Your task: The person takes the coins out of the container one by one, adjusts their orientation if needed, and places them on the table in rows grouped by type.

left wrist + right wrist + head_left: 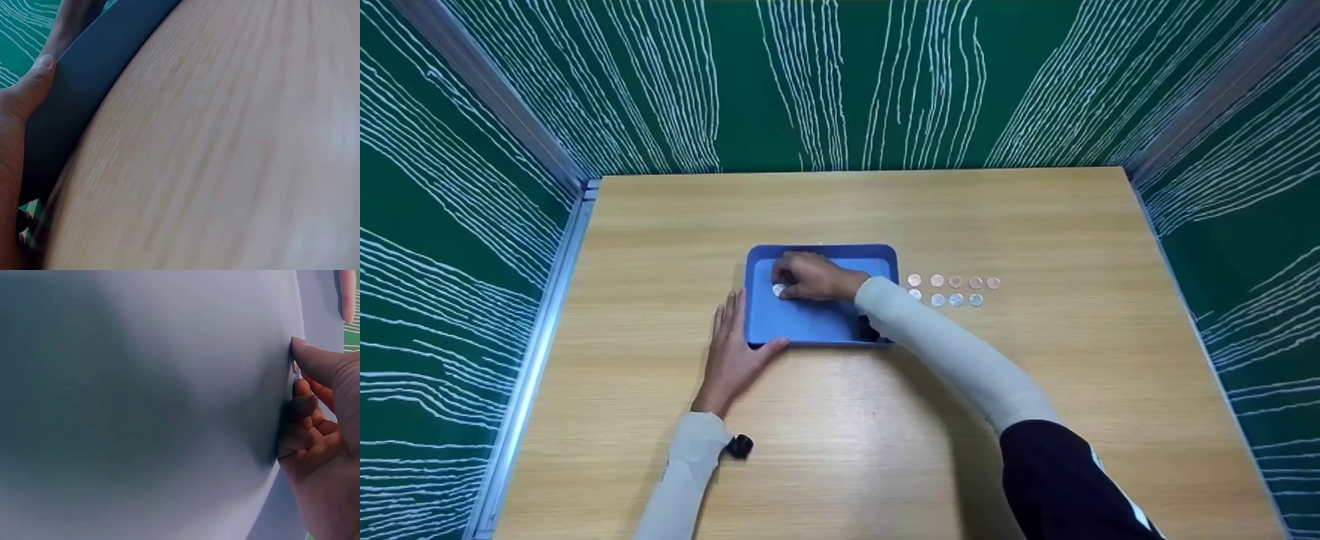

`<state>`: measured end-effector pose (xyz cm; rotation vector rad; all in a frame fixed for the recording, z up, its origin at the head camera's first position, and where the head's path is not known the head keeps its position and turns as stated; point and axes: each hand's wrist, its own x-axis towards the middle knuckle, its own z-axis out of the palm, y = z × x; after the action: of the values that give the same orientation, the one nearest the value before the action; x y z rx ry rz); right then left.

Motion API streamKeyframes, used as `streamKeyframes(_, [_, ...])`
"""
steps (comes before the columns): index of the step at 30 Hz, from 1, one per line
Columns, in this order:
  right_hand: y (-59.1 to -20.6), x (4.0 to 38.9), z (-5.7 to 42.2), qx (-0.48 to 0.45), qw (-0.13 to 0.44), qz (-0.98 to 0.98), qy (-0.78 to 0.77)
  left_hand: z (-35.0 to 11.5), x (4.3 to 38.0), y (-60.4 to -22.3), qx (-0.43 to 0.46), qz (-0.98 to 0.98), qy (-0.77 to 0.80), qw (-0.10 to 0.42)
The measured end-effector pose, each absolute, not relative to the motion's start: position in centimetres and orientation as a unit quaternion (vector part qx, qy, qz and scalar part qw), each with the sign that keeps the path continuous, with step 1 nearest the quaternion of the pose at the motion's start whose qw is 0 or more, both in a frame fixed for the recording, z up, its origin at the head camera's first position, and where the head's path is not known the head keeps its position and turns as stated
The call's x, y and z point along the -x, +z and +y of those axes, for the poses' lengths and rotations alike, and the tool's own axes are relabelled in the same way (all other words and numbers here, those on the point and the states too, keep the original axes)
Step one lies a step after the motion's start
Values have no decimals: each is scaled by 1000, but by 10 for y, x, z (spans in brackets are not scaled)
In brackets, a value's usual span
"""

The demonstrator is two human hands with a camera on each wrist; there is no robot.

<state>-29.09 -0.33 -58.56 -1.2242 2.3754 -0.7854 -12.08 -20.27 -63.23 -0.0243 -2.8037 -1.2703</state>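
Observation:
A blue tray (821,324) lies on the table, and my right hand (815,277) reaches down into its left part. Thumb and fingertips of that hand pinch a silvery coin (778,289) at the tray floor; in the right wrist view only the thin edge of the coin (295,367) shows. My left hand (733,360) rests against the tray's left side with fingers straight, its thumb along the front wall. The left wrist view shows the thumb (42,73) touching the outer wall of the tray (84,79).
Right of the tray lie two rows of coins: copper-coloured ones (955,282) behind, silvery ones (956,300) in front. My right forearm passes over the tray's right front corner. Green panels (855,90) with white lines stand around the wooden table (840,210).

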Motion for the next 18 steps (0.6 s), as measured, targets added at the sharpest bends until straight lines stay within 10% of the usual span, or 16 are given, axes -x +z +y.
streamKeyframes(18, [-576,284,-7,445,195,843,-230,-203,119,-631,-5,-907,-420,19])
